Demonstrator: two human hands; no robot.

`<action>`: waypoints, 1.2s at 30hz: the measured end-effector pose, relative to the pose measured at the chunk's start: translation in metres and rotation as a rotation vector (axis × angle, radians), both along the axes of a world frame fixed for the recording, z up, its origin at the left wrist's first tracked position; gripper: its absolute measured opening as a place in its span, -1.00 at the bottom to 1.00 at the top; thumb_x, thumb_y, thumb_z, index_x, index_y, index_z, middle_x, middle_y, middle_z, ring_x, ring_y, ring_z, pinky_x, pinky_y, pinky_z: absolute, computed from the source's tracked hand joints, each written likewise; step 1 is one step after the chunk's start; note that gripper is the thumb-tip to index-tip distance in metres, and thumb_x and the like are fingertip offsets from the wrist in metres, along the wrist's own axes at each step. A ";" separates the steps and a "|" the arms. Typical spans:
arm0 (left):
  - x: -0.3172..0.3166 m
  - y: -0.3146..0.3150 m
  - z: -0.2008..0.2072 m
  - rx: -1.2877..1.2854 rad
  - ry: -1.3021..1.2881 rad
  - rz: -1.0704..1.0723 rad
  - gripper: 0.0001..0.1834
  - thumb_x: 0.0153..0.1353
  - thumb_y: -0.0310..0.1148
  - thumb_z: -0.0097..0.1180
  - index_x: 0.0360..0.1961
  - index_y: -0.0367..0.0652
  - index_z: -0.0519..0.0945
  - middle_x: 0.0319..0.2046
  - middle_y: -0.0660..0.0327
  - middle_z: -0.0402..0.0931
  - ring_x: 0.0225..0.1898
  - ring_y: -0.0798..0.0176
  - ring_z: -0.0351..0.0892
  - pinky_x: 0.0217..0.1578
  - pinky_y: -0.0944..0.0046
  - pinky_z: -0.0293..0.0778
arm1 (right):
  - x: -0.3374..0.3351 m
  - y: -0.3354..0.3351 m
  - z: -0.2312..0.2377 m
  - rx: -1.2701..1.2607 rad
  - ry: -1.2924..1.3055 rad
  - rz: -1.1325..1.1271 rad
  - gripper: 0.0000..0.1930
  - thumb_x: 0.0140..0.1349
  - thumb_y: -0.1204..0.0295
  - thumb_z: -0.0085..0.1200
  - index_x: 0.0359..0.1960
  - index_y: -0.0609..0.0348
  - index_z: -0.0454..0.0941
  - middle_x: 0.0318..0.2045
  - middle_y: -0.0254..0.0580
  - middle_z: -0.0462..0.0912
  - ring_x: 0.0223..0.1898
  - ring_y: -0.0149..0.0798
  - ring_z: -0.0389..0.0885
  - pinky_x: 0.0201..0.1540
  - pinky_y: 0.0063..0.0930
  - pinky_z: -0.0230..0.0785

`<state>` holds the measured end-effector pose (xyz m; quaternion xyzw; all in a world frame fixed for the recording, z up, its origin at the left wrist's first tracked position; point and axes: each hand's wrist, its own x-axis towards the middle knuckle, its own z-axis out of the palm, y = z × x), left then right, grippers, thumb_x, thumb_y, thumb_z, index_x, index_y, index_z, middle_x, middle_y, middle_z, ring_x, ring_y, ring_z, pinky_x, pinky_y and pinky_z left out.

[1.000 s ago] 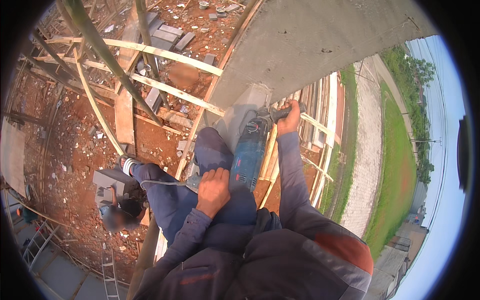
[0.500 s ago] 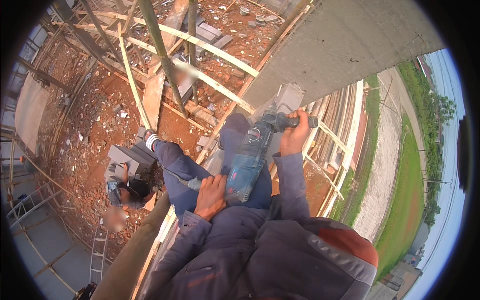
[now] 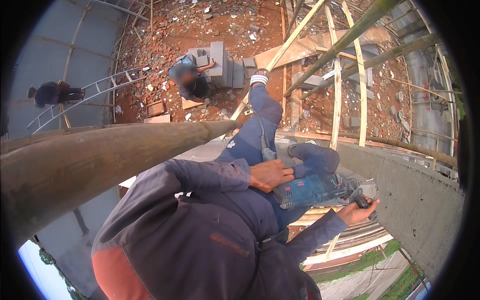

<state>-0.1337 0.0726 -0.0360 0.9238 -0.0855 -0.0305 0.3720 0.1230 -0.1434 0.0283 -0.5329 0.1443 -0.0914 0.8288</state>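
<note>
A blue rotary hammer [image 3: 311, 191] lies across my lap, its front end toward the grey concrete beam [image 3: 420, 212] on the right. My left hand [image 3: 271, 175] is closed around its rear grip, which the fingers mostly hide. The fingers of my right hand [image 3: 355, 212] wrap round the black side handle [image 3: 359, 198] near the chuck. Next to the chuck, the bit end meets a light, chipped-looking spot at the beam's edge; whether it touches cannot be made out. A grey power cord [image 3: 262, 131] runs from the rear grip along my leg.
A thick bamboo pole [image 3: 115, 157] crosses close by on the left. Bamboo and timber braces [image 3: 336, 85] stand ahead. Far below, a person [image 3: 192, 85] crouches beside grey blocks [image 3: 218, 62]; another person [image 3: 55, 94] is near an aluminium ladder [image 3: 95, 97]. Rubble covers the red soil.
My view has swung left, so the hammer, beam and legs appear turned clockwise. Both hands keep their grip. The bamboo pole and a second person have come into fuller view on the left.
</note>
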 end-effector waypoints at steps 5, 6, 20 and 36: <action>0.004 0.004 0.022 -0.015 -0.010 0.160 -0.40 -0.13 -0.42 0.26 0.04 -0.23 0.45 -0.12 0.13 0.43 -0.20 0.00 0.53 -0.12 0.07 0.43 | 0.047 0.046 0.011 -0.090 0.083 0.176 -0.77 0.25 0.30 0.29 -0.45 0.07 0.51 -0.49 -0.39 0.45 -0.40 -0.41 0.42 -0.27 -0.46 0.31; 0.006 0.009 0.032 -0.020 -0.024 0.205 -0.42 -0.12 -0.43 0.26 0.03 -0.23 0.45 -0.13 0.12 0.43 -0.21 -0.02 0.54 -0.13 0.05 0.44 | 0.067 0.056 0.003 -0.120 0.087 0.271 -0.76 0.24 0.28 0.30 -0.46 0.08 0.51 -0.49 -0.39 0.45 -0.41 -0.42 0.42 -0.31 -0.48 0.32; 0.061 0.163 0.097 -1.089 0.287 1.208 -0.72 0.05 -0.47 0.07 -0.19 -0.33 0.58 -0.41 0.20 0.54 -0.56 0.42 0.48 -0.57 0.36 0.38 | 0.084 0.399 -0.054 -0.248 -0.289 1.025 -0.42 0.26 0.28 0.24 0.24 0.31 0.39 0.07 0.03 0.55 0.10 -0.17 0.55 0.11 -0.37 0.42; 0.132 0.232 0.032 -0.821 0.479 1.360 -0.74 0.11 -0.39 0.12 -0.19 -0.32 0.57 -0.44 0.19 0.56 -0.61 0.37 0.47 -0.62 0.33 0.40 | -0.089 0.315 -0.155 0.499 0.805 1.339 0.05 0.27 -0.44 -0.30 0.53 0.12 -0.18 0.31 0.09 0.33 0.27 0.01 0.43 0.37 -0.08 0.17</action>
